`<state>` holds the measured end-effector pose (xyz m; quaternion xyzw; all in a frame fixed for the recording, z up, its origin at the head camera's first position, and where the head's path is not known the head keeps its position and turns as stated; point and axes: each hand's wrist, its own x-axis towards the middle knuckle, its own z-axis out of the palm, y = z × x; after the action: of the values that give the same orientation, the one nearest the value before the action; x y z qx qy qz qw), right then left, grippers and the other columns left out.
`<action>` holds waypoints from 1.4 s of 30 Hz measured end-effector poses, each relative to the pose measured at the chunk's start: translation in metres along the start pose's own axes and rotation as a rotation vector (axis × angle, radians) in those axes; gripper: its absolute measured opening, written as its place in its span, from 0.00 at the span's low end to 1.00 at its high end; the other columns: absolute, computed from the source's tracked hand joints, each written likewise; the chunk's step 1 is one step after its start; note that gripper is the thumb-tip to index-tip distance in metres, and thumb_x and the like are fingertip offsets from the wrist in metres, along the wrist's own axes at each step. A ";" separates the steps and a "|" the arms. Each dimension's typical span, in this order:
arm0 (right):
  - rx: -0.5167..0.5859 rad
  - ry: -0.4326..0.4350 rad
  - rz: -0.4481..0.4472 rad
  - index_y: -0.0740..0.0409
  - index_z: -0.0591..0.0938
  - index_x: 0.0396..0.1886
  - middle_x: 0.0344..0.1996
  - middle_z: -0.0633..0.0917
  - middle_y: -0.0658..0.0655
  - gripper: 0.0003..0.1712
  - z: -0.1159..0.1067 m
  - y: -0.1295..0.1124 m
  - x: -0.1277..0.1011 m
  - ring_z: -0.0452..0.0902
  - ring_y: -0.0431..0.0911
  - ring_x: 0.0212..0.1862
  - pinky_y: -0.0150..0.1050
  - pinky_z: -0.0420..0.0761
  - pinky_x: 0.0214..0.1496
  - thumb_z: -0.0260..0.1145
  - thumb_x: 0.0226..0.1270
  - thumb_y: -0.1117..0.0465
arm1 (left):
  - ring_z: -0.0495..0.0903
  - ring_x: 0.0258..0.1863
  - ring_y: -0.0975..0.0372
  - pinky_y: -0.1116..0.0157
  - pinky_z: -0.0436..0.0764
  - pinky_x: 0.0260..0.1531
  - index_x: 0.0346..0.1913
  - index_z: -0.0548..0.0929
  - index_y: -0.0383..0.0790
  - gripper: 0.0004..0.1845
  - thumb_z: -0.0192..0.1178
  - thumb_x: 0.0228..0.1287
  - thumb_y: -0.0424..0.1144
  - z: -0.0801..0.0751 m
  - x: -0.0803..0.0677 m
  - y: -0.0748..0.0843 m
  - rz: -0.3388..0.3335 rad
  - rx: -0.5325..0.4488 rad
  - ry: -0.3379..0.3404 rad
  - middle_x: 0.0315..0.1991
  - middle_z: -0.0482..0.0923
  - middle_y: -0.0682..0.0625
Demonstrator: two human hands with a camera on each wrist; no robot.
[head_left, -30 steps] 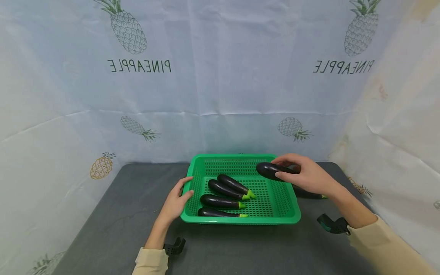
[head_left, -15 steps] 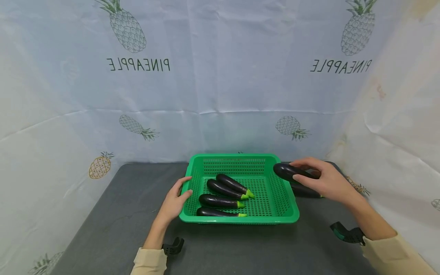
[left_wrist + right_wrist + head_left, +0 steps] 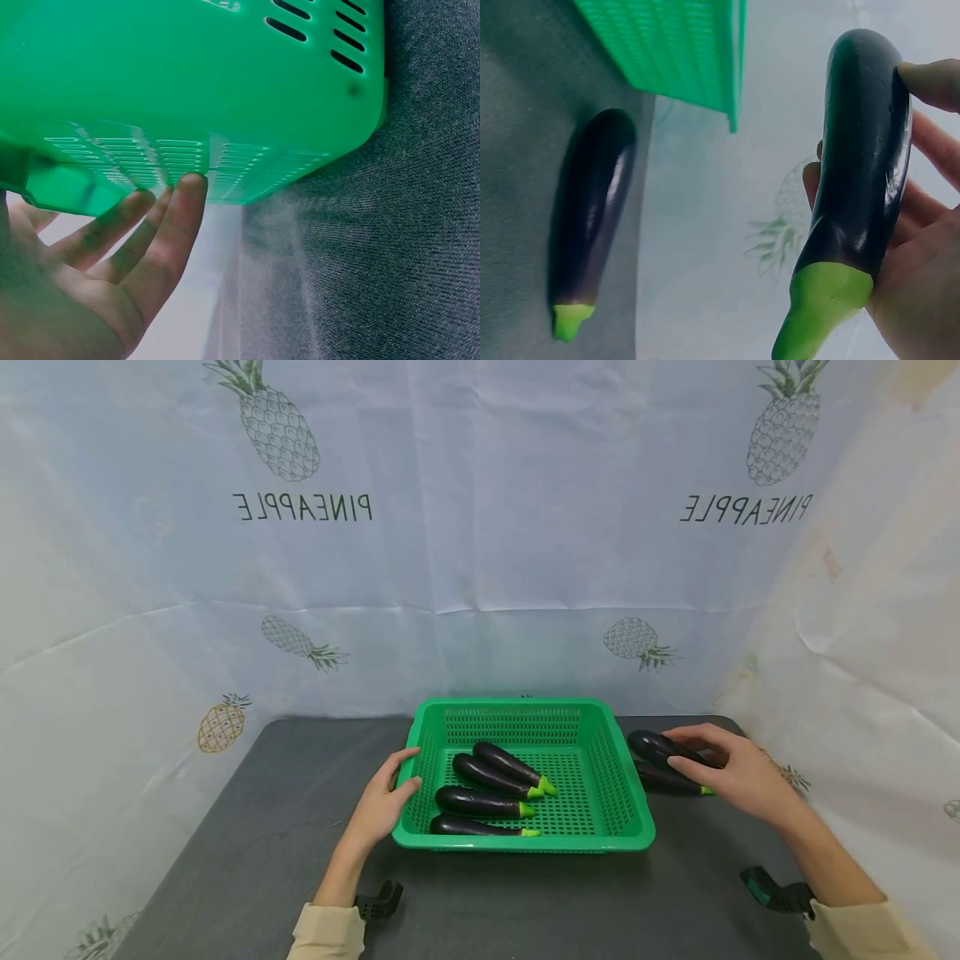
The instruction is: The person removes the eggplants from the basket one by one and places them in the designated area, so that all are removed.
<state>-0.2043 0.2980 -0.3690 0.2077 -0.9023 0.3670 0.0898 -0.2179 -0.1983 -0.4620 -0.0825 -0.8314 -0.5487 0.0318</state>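
Observation:
My right hand point(image 3: 742, 768) grips a dark purple eggplant point(image 3: 862, 157) by its middle, thumb on one side and fingers on the other, its green stem end pointing towards the wrist. Below it a second eggplant point(image 3: 592, 210) lies on the table, beside the right wall of the green basket point(image 3: 525, 843). My left hand point(image 3: 382, 802) holds the basket's left side, thumb and index finger over the rim and other fingers point(image 3: 176, 225) against the perforated outer wall. Several eggplants point(image 3: 483, 802) lie inside the basket, towards its left, green ends to the right.
The basket stands on a dark grey table point(image 3: 300, 835). Behind it hangs a pale cloth point(image 3: 480, 527) printed with pineapples, and white cloth point(image 3: 885, 710) closes off the right side. A black wrist mount point(image 3: 776, 892) sits on the right forearm.
The right hand has carried its eggplant from over the basket's right side out to the right and down, close over the eggplant on the table. The left hand stays at the rim.

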 end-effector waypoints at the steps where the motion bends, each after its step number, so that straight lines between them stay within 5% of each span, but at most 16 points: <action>1: 0.003 0.001 0.006 0.56 0.79 0.65 0.58 0.79 0.58 0.22 0.000 0.002 -0.001 0.74 0.23 0.51 0.30 0.80 0.44 0.67 0.74 0.61 | 0.66 0.72 0.43 0.42 0.75 0.58 0.77 0.65 0.46 0.27 0.55 0.79 0.39 0.000 0.000 0.000 -0.001 0.000 -0.001 0.76 0.61 0.37; 29: 0.038 -0.037 0.087 0.57 0.82 0.61 0.56 0.82 0.61 0.20 0.041 0.083 -0.020 0.80 0.36 0.49 0.36 0.83 0.43 0.68 0.73 0.58 | 0.64 0.73 0.43 0.41 0.72 0.61 0.76 0.66 0.44 0.27 0.55 0.79 0.39 0.000 0.000 0.000 0.008 -0.003 0.000 0.76 0.60 0.36; 36: -0.071 -0.054 0.106 0.56 0.82 0.60 0.58 0.81 0.62 0.21 0.053 0.091 -0.022 0.78 0.61 0.55 0.53 0.81 0.49 0.69 0.72 0.53 | 0.65 0.72 0.42 0.41 0.74 0.59 0.77 0.65 0.43 0.27 0.55 0.79 0.39 0.001 -0.001 0.001 0.008 -0.012 -0.002 0.76 0.60 0.35; 42: -0.107 -0.020 0.044 0.56 0.84 0.57 0.54 0.82 0.59 0.19 0.064 0.096 -0.025 0.78 0.62 0.54 0.60 0.79 0.49 0.72 0.70 0.57 | 0.64 0.73 0.42 0.41 0.73 0.60 0.76 0.66 0.44 0.27 0.56 0.79 0.39 0.001 -0.001 0.002 0.005 -0.015 0.002 0.76 0.60 0.36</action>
<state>-0.2252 0.3227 -0.4831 0.1862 -0.9259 0.3178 0.0836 -0.2164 -0.1972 -0.4609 -0.0845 -0.8270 -0.5548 0.0334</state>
